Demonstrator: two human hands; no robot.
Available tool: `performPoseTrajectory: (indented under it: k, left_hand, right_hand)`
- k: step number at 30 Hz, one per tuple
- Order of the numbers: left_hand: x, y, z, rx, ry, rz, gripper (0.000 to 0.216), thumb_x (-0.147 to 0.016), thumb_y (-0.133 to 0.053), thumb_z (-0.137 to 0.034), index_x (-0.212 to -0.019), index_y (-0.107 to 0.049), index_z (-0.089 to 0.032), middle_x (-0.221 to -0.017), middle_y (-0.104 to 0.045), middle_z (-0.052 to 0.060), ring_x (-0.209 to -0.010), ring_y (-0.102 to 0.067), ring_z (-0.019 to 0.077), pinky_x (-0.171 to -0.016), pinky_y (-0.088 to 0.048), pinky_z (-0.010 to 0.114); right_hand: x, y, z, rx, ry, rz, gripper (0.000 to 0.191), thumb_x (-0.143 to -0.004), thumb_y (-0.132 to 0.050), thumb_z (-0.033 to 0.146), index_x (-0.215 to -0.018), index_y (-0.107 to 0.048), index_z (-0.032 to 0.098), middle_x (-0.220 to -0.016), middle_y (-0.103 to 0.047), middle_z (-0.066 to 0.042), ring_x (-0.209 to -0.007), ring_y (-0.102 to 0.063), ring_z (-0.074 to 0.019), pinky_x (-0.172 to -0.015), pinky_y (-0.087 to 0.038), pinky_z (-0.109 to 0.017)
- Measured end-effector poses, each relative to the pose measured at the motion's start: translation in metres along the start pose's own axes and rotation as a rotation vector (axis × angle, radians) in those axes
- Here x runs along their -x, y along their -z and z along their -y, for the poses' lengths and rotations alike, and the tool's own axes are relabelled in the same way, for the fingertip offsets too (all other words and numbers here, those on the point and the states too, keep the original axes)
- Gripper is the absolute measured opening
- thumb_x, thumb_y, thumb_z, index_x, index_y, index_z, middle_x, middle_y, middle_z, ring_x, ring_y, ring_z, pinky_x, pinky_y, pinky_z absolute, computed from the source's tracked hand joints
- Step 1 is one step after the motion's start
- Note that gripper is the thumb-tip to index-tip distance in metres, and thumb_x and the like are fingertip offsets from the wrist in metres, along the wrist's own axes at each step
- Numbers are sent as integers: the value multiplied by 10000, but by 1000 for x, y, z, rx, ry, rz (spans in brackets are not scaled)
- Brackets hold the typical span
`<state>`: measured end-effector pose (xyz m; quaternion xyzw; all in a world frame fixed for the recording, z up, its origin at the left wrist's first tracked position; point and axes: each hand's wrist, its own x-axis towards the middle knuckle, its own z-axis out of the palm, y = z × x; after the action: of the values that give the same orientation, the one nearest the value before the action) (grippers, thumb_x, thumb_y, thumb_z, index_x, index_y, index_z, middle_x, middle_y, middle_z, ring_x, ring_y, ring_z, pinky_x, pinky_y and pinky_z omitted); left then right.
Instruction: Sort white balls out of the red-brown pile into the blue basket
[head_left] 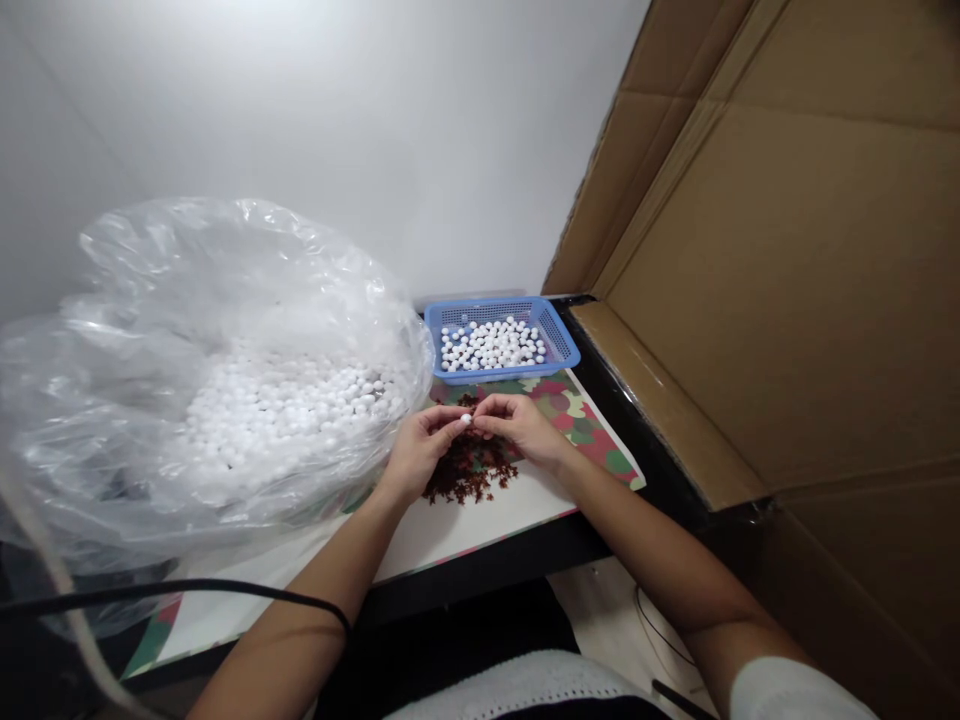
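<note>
Between thumb and forefinger, my left hand point(422, 446) pinches a small white ball point(466, 420). My right hand point(521, 428) meets it from the other side, its thumb and fingers pinched together at the ball; whatever is between those fingertips is too small to make out. Under both hands lies a loose pile of small reddish-brown star-shaped pieces point(469, 475), on a patterned sheet point(536, 497). Just beyond the hands stands a blue plastic basket point(566, 345) holding many white balls point(499, 345).
A large clear plastic bag point(225, 240) full of white balls point(277, 410) fills the table's left side. Tall cardboard point(825, 250) walls off the right, and a white wall point(420, 130) stands behind. A black cable point(187, 587) crosses near my left forearm.
</note>
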<state>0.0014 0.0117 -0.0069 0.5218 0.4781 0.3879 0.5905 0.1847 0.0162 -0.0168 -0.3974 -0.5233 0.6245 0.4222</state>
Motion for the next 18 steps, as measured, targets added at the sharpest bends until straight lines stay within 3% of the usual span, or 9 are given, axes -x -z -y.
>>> performPoseTrajectory:
  k: [5,18]
  left_hand:
    - [3,-1,-5,-82,-113,-65,252,-736,-724,-350,-920,-767,-182,-863,-731,65,-770,-619,180,-710,-462,270]
    - [6,-1,-6,-265,-285,-87,154,-773,-696,-281,-895,-770,-224,-895,-741,60,-840,-648,218,-789,-466,315]
  right_hand:
    - [1,-5,1,7,3,-53,268,-711,-754,399,-793,-661,161,-732,-639,-4,-641,-553,-112,-620,-459,-243]
    - [0,-5,-2,3,44,-50,283,-686,-783,390,-765,-632,164,-703,-626,11,-625,-552,-108,-627,-448,-249]
